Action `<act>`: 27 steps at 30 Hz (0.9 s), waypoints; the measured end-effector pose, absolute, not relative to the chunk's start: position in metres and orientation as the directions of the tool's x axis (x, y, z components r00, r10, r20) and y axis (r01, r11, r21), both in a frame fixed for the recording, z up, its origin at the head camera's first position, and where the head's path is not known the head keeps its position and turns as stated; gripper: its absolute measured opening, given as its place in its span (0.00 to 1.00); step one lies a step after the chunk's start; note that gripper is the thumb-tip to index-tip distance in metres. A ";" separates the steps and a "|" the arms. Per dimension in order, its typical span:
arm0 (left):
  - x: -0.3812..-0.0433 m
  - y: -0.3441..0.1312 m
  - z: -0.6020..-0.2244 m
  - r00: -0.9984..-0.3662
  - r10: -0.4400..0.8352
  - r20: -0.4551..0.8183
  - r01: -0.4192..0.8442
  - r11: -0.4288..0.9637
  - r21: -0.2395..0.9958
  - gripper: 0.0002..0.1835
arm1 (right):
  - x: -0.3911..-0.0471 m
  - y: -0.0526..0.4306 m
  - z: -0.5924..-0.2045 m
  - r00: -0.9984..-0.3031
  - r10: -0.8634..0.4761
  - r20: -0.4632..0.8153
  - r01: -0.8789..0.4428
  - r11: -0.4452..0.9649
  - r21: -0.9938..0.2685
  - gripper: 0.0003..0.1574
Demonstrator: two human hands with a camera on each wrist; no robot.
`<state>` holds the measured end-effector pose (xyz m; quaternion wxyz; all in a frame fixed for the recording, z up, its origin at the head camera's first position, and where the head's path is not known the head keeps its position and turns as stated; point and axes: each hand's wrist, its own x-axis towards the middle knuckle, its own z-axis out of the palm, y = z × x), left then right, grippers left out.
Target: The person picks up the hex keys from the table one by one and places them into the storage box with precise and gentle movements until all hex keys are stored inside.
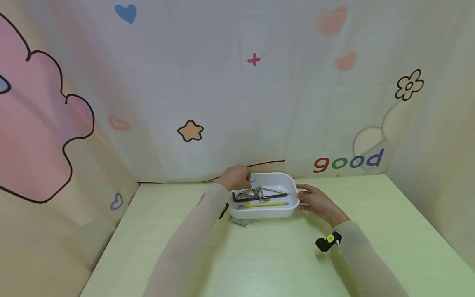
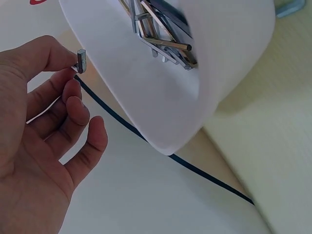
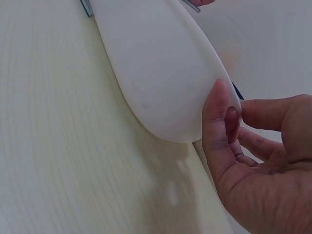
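My left hand is over the left back corner of a white plastic tray. Thumb and index finger pinch a small silver hex key, whose end sticks out past the fingertips in the left wrist view. At the tray's right end, my right hand grips the rim between thumb and fingers. Inside lie several brass-coloured and silver hex keys in a loose heap, a long black hex key and a yellow pencil-like stick.
Silver hex keys lie on the pale wooden table just in front of the tray. Behind stands a printed curtain, close to the table's back edge. A dark strapped device sits at the right wrist.
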<state>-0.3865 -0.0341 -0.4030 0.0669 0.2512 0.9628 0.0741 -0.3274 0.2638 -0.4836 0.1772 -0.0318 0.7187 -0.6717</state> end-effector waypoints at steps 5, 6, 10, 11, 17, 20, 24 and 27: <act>-0.389 -0.032 -0.403 -0.869 0.480 -0.120 0.449 0.867 0.218 0.08 | -0.327 0.264 -0.484 -0.934 -0.285 -0.214 0.198 0.086 -0.976 0.33; -0.390 -0.032 -0.403 -0.870 0.476 -0.127 0.441 0.868 0.228 0.09 | -0.327 0.264 -0.484 -0.934 -0.285 -0.215 0.199 0.085 -0.976 0.33; -0.393 -0.031 -0.405 -0.872 0.467 -0.146 0.425 0.871 0.246 0.12 | -0.327 0.262 -0.483 -0.935 -0.277 -0.222 0.206 0.086 -0.975 0.33; -0.394 -0.031 -0.406 -0.874 0.463 -0.149 0.421 0.873 0.244 0.13 | -0.328 0.261 -0.483 -0.935 -0.274 -0.225 0.211 0.080 -0.974 0.33; -0.399 -0.033 -0.413 -0.883 0.445 -0.148 0.408 0.884 0.226 0.17 | -0.329 0.259 -0.483 -0.932 -0.290 -0.217 0.209 0.061 -0.976 0.32; -0.398 -0.035 -0.413 -0.878 0.458 -0.137 0.422 0.877 0.228 0.14 | -0.328 0.260 -0.482 -0.935 -0.284 -0.214 0.204 0.064 -0.977 0.32; -0.395 -0.038 -0.412 -0.873 0.471 -0.124 0.437 0.870 0.227 0.09 | -0.327 0.261 -0.481 -0.934 -0.284 -0.215 0.207 0.061 -0.977 0.33; -0.391 -0.042 -0.411 -0.866 0.490 -0.101 0.461 0.860 0.221 0.04 | -0.326 0.262 -0.481 -0.934 -0.276 -0.225 0.216 0.064 -0.974 0.33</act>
